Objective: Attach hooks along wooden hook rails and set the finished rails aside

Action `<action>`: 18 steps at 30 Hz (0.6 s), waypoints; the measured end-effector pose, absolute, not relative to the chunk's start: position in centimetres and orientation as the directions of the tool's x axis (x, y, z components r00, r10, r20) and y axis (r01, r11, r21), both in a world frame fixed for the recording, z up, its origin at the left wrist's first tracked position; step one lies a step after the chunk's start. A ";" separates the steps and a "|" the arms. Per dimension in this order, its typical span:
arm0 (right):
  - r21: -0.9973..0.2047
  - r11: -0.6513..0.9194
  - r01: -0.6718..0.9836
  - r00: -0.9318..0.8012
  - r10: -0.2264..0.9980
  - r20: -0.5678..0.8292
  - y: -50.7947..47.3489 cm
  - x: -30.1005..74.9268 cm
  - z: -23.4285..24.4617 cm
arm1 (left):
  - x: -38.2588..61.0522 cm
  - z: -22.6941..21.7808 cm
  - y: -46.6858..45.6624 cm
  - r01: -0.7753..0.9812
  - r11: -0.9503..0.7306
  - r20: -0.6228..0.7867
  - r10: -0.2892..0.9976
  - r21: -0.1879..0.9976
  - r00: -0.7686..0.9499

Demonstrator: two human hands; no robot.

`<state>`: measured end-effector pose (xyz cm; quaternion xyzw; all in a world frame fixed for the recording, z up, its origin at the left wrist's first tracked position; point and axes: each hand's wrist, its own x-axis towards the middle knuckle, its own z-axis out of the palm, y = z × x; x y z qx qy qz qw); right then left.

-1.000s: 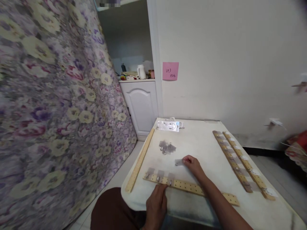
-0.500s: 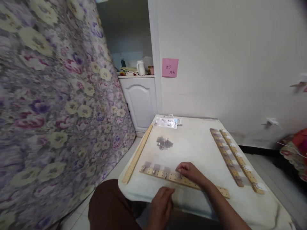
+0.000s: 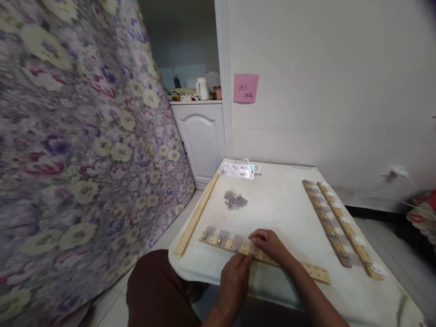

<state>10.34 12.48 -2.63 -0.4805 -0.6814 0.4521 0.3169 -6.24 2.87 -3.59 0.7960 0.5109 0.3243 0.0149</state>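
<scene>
A long wooden strip with holes (image 3: 306, 270) lies across the near edge of the white table (image 3: 282, 204). Several clear-backed metal hooks (image 3: 220, 238) sit along its left part. My right hand (image 3: 270, 244) is closed in a pinch on one more hook, pressed onto the strip about a third of the way along. My left hand (image 3: 235, 274) has its fingers curled against the strip's near edge, right beside the right hand's fingertips. A small pile of loose hooks (image 3: 235, 200) lies farther back on the table.
A blister pack (image 3: 238, 170) lies at the table's far edge. Another wooden strip (image 3: 197, 214) runs along the left edge, and two hooked strips (image 3: 332, 225) lie at the right. A floral mattress (image 3: 75, 150) leans at the left. White cabinet (image 3: 202, 141) and pink note (image 3: 245, 88) behind.
My right hand carried a hook from the middle of the table down onto the strip. My left hand left the strip, then came back up to its near edge.
</scene>
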 end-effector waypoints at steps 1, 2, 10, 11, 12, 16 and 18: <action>-0.917 0.132 0.377 -0.332 0.943 -0.001 12.5 10.3 -2.7 | -6.2 -3.6 2.9 0.812 -0.480 0.504 0.818 0.333 0.277; -0.911 0.137 0.390 -0.326 0.945 0.002 12.5 10.3 -2.7 | -6.2 -3.7 2.9 0.817 -0.484 0.513 0.811 0.315 0.283; -0.866 0.139 0.480 -0.291 0.957 -0.008 12.3 10.2 -2.5 | -6.3 -4.5 2.9 0.816 -0.501 0.561 0.779 0.288 0.280; -0.867 0.139 0.478 -0.292 0.956 -0.008 12.3 10.2 -2.5 | -6.3 -4.5 2.9 0.815 -0.499 0.559 0.781 0.293 0.278; -0.869 0.142 0.474 -0.294 0.956 -0.004 12.2 10.2 -2.5 | -6.3 -4.5 2.9 0.814 -0.501 0.558 0.782 0.295 0.279; -0.876 0.155 0.457 -0.286 0.958 0.020 12.1 10.3 -2.5 | -6.3 -4.4 2.9 0.811 -0.512 0.563 0.773 0.281 0.293; -0.875 0.152 0.459 -0.283 0.959 0.019 12.1 10.3 -2.5 | -6.4 -4.4 2.8 0.814 -0.509 0.557 0.776 0.279 0.295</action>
